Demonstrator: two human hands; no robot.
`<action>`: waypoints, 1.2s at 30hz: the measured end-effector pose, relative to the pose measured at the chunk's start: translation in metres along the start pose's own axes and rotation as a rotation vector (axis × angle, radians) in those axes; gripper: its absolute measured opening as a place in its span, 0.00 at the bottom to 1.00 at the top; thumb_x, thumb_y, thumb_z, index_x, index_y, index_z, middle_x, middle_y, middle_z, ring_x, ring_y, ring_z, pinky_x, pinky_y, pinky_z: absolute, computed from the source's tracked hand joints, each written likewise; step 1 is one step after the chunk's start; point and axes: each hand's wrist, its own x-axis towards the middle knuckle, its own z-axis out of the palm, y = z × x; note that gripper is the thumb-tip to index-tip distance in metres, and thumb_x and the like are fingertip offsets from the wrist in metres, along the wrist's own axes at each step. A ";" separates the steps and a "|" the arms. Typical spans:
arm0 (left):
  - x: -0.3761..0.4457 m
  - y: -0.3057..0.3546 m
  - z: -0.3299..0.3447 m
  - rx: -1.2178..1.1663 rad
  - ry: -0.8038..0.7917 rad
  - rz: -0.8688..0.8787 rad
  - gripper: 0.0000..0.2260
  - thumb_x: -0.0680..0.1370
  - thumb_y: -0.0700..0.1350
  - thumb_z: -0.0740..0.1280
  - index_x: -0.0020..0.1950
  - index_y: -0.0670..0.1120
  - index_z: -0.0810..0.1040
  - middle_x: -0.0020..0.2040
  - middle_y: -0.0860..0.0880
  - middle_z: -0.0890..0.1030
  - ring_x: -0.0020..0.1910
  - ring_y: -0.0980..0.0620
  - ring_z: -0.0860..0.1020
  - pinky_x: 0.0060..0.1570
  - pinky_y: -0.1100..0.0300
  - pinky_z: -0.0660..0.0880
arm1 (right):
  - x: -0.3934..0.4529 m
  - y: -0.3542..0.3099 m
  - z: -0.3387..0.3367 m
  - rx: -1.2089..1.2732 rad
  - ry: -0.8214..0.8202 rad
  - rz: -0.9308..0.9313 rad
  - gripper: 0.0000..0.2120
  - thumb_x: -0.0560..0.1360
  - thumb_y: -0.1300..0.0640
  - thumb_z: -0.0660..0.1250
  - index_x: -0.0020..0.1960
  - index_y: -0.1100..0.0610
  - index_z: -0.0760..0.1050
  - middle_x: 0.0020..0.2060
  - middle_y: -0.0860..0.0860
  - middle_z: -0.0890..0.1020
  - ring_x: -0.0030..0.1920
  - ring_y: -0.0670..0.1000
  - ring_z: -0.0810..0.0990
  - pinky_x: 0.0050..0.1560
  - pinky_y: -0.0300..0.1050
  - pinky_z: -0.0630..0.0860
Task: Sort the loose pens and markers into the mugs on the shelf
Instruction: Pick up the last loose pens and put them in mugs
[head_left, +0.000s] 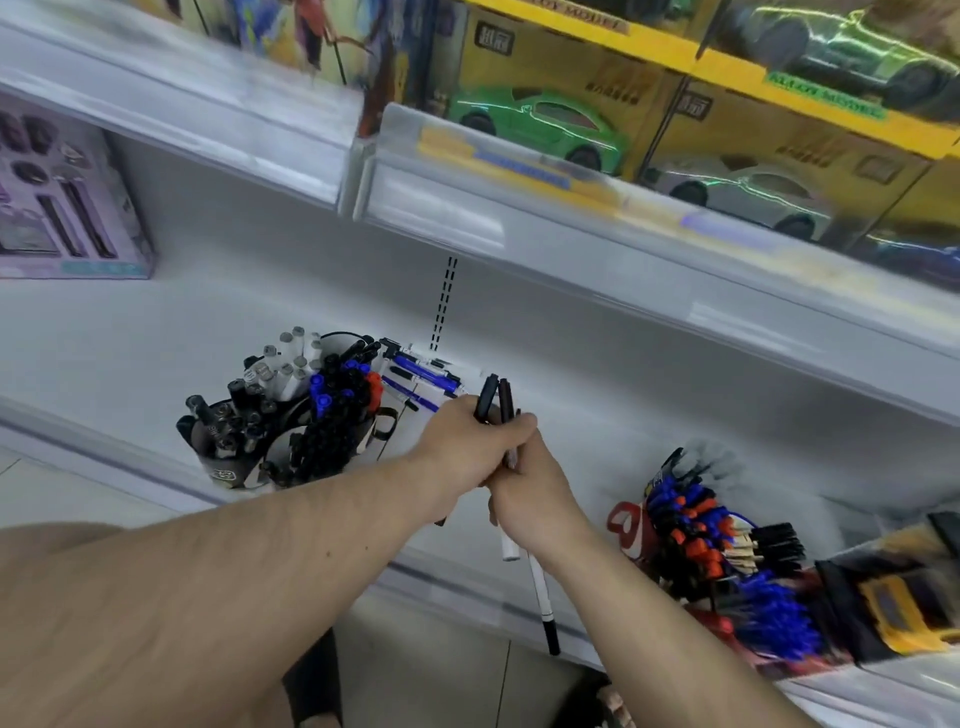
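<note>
Both hands meet above the front edge of the smooth white shelf (156, 338). The left hand (460, 449) has its fingers clenched round a bundle of slim black pens (494, 400), whose capped ends stick up past the knuckles. The right hand (530, 488) presses against it, fingers wrapped round the same bundle; a white-barrelled marker with a black cap (543, 597) and a shorter white marker (508, 545) hang down from below it.

To the left on the shelf stand dark mugs (228, 457), crowded with black, blue, red and grey-white capped markers. Behind them lie loose blue-and-white plastic pens (415, 376). To the right, a blurred red-and-white mug (626, 530) holds blue, orange and black pens.

On the upper shelf sit yellow cardboard boxes (571, 67) with green and silver toy cars; the print seems to read "ALLOY MODEL".
</note>
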 end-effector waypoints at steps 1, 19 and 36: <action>-0.001 0.000 0.001 -0.013 0.019 0.000 0.11 0.77 0.49 0.70 0.47 0.41 0.78 0.34 0.48 0.77 0.31 0.52 0.74 0.27 0.65 0.66 | 0.000 0.000 0.000 -0.011 -0.007 0.008 0.18 0.75 0.66 0.59 0.60 0.48 0.68 0.39 0.43 0.77 0.35 0.43 0.73 0.36 0.38 0.68; 0.011 0.003 -0.009 -0.075 -0.135 -0.095 0.16 0.75 0.58 0.71 0.44 0.46 0.75 0.30 0.50 0.69 0.26 0.54 0.63 0.25 0.62 0.60 | -0.014 -0.016 -0.019 0.505 -0.023 0.134 0.03 0.78 0.63 0.64 0.49 0.58 0.75 0.31 0.48 0.79 0.28 0.45 0.73 0.29 0.40 0.64; 0.020 -0.013 -0.041 0.055 -0.246 -0.252 0.06 0.77 0.44 0.70 0.43 0.44 0.75 0.32 0.48 0.76 0.24 0.53 0.69 0.26 0.63 0.69 | 0.077 0.010 -0.012 0.890 0.341 0.388 0.14 0.79 0.48 0.61 0.47 0.59 0.74 0.36 0.53 0.75 0.35 0.52 0.72 0.39 0.45 0.69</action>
